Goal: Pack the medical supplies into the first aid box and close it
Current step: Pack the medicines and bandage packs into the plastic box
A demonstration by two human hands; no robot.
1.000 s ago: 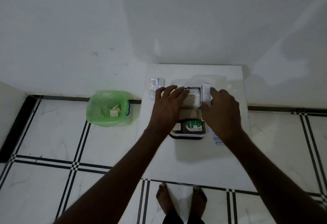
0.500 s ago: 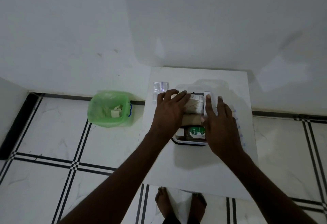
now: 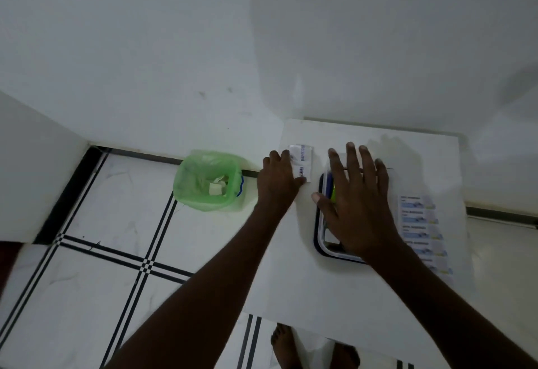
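White table: a small white tabletop (image 3: pixel 364 290) stands against the wall on the right side of the scene, above a white tiled floor (image 3: pixel 96 278) with black double lines.
Box: the first aid box (image 3: pixel 320 240) sits near the middle of the table – a rounded, dark-rimmed container with a clear lid lying over it; something green shows through the lid at its far left corner. Most of the box is hidden under the right hand.
Right hand: the right hand (image 3: pixel 356 205) lies flat on the lid, palm down, fingers spread wide and pointing to the far side, thumb out to the left over the rim. It grips nothing; it rests on the lid.
Left hand: the left hand (image 3: pixel 276 182) rests at the far left edge of the table, fingers loosely curled, fingertips touching the near left edge of the sachets. Whether it has pinched them I cannot tell.
Sachets: small white packets (image 3: pixel 301 161) with blue print lie flat on the table, just left of the box and outside it.
Strip: a long strip of blue-printed plasters (image 3: pixel 422 231) lies along the right side of the table, just beside the box – also outside it.
Bin: a small bin lined with a green bag (image 3: pixel 208 182) stands on the floor to the left of the table, with scraps of paper inside.
Feet: bare feet (image 3: pixel 283 345) show at the near edge, under the table.
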